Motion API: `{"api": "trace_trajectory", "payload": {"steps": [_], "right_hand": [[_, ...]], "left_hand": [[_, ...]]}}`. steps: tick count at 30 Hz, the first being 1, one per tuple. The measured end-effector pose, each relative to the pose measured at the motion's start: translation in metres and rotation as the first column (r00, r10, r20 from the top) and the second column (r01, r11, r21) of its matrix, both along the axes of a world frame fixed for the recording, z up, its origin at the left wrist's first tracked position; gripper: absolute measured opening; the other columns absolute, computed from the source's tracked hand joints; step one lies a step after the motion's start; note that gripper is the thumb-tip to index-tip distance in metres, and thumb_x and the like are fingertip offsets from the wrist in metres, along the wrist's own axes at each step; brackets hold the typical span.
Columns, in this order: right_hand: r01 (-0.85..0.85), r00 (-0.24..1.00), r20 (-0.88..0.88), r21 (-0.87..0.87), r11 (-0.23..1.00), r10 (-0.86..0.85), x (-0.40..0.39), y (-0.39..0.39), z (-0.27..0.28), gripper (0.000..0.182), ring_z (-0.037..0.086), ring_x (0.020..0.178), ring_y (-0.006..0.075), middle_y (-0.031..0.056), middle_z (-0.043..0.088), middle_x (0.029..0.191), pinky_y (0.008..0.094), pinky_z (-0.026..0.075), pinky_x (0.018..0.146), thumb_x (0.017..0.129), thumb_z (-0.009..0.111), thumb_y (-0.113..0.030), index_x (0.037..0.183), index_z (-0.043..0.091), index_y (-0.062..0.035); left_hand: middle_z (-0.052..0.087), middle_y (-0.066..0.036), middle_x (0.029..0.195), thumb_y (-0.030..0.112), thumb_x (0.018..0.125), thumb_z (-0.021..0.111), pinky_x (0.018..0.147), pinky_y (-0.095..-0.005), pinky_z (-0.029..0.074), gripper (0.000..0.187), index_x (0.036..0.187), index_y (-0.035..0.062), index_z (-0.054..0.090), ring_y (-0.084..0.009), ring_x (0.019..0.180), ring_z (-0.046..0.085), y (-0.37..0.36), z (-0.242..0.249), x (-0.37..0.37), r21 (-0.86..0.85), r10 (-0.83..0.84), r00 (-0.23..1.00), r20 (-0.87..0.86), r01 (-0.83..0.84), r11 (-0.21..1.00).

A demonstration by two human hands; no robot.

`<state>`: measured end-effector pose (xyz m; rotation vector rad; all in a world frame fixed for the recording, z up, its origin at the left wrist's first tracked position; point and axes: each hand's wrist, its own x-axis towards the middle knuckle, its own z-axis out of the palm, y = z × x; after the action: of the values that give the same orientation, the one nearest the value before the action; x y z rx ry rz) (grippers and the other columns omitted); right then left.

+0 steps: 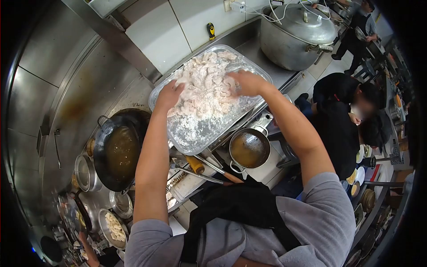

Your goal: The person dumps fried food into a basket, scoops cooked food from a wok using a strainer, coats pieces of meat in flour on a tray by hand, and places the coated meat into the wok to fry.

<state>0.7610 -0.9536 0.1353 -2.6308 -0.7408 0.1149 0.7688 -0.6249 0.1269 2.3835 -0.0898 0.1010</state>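
A clear plastic tray (195, 144) holds a heap of raw-looking meat pieces (207, 75) coated in white flour. Loose flour (191, 127) covers the tray's near part. My left hand (169, 94) is at the heap's left side, fingers apart and touching the floured pieces. On the opposite side, my right hand (246, 83) reaches in with spread, bent fingers at the edge of the heap. Some fingertips are hidden among the pieces, and I see nothing gripped in either hand.
A wok of oil (120, 151) sits at left, a pot of brown liquid (250, 148) below the tray. A large lidded pot (289, 42) stands at upper right. Utensil handles (213, 167) lie close to my apron. A person in black (336, 120) bends at right.
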Motion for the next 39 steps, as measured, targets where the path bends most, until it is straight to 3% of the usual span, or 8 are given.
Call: {"api": "trace_trajectory", "payload": {"steps": [2, 5, 9, 12, 15, 25, 32, 39], "right_hand": [[-0.025, 0.999, 0.021, -0.136, 0.990, 0.028, -0.025, 0.004, -0.005, 0.091, 0.051, 0.110, 0.0399, 0.0228, 0.046, 0.122, 0.0430, 0.047, 0.090, 0.067, 0.080, -0.029, 0.143, 0.029, -0.0239], [0.078, 0.993, -0.077, -0.116, 0.990, -0.087, -0.050, 0.048, 0.010, 0.100, 0.046, 0.119, 0.0425, 0.0238, 0.039, 0.133, 0.0438, 0.048, 0.092, 0.067, 0.081, -0.029, 0.147, 0.022, -0.0256], [0.098, 0.982, 0.164, -0.025, 0.995, -0.092, -0.049, 0.094, -0.015, 0.080, 0.051, 0.112, 0.0441, 0.0253, 0.043, 0.127, 0.0428, 0.052, 0.084, 0.074, 0.068, -0.011, 0.144, 0.031, -0.0230], [0.141, 0.976, 0.132, 0.236, 0.962, -0.176, -0.036, 0.094, -0.034, 0.065, 0.059, 0.098, 0.0408, 0.0235, 0.048, 0.124, 0.0423, 0.051, 0.082, 0.073, 0.058, 0.000, 0.134, 0.045, -0.0190], [0.138, 0.963, 0.126, 0.527, 0.839, -0.237, -0.019, 0.088, -0.053, 0.050, 0.061, 0.094, 0.0393, 0.0229, 0.056, 0.115, 0.0412, 0.051, 0.078, 0.072, 0.056, 0.002, 0.120, 0.056, -0.0135], [0.226, 0.974, -0.157, 0.750, 0.621, -0.165, -0.003, 0.059, -0.018, 0.030, 0.062, 0.091, 0.0235, 0.0143, 0.066, 0.096, 0.0312, 0.047, 0.081, 0.071, 0.055, 0.005, 0.098, 0.064, -0.0048], [-0.298, 0.903, -0.196, 0.357, 0.885, 0.383, 0.029, 0.029, 0.005, 0.038, 0.059, 0.102, 0.0253, 0.0115, 0.063, 0.114, 0.0343, 0.044, 0.091, 0.076, 0.063, -0.007, 0.115, 0.061, -0.0086], [0.006, 0.960, 0.278, -0.051, 0.999, 0.009, 0.188, 0.031, -0.048, 0.039, 0.056, 0.111, 0.0319, 0.0128, 0.059, 0.122, 0.0379, 0.044, 0.095, 0.091, 0.051, -0.036, 0.121, 0.058, -0.0132]], "left_hand": [[0.063, -0.024, 0.108, 0.040, 0.083, 0.066, 0.088, -0.0378, 0.047, 0.060, 0.124, -0.0013, 0.053, -0.0333, 0.103, 0.061, 0.027, -0.025, -0.008, 0.298, 0.026, 0.999, 0.036, -0.036, 0.954], [0.062, -0.025, 0.108, 0.037, 0.083, 0.066, 0.090, -0.0394, 0.047, 0.061, 0.129, 0.0003, 0.048, -0.0343, 0.104, 0.060, -0.015, -0.020, -0.045, -0.104, 0.082, 0.973, -0.217, -0.106, 0.989], [0.060, -0.025, 0.114, 0.031, 0.083, 0.067, 0.087, -0.0378, 0.047, 0.065, 0.135, 0.0021, 0.039, -0.0336, 0.103, 0.061, -0.059, -0.034, -0.064, 0.106, -0.044, 0.998, 0.054, 0.038, 0.994], [0.054, -0.019, 0.121, 0.021, 0.082, 0.068, 0.083, -0.0358, 0.048, 0.069, 0.138, 0.0039, 0.030, -0.0277, 0.101, 0.059, -0.071, -0.047, -0.063, -0.522, -0.015, 1.000, -0.012, 0.007, 0.853], [0.050, -0.015, 0.126, 0.015, 0.084, 0.067, 0.093, -0.0324, 0.043, 0.064, 0.137, 0.0019, 0.034, -0.0229, 0.111, 0.051, -0.088, -0.014, -0.072, -0.580, 0.015, 0.998, -0.068, -0.052, 0.813], [0.064, -0.023, 0.105, 0.034, 0.080, 0.069, 0.086, -0.0354, 0.046, 0.061, 0.117, -0.0119, 0.054, -0.0287, 0.099, 0.062, -0.047, 0.003, -0.020, -0.295, 0.152, 0.985, 0.084, -0.121, 0.948], [0.055, -0.029, 0.121, 0.050, 0.078, 0.068, 0.097, -0.0382, 0.041, 0.072, 0.121, -0.0061, 0.054, -0.0376, 0.111, 0.056, -0.011, -0.003, -0.013, -0.017, 0.038, 0.981, -0.193, -0.042, 0.999], [0.048, -0.025, 0.131, 0.053, 0.077, 0.069, 0.075, -0.0453, 0.053, 0.088, 0.144, 0.0108, 0.029, -0.0366, 0.109, 0.057, -0.001, 0.013, 0.016, -0.203, 0.153, 0.944, -0.292, -0.218, 0.955]]}}
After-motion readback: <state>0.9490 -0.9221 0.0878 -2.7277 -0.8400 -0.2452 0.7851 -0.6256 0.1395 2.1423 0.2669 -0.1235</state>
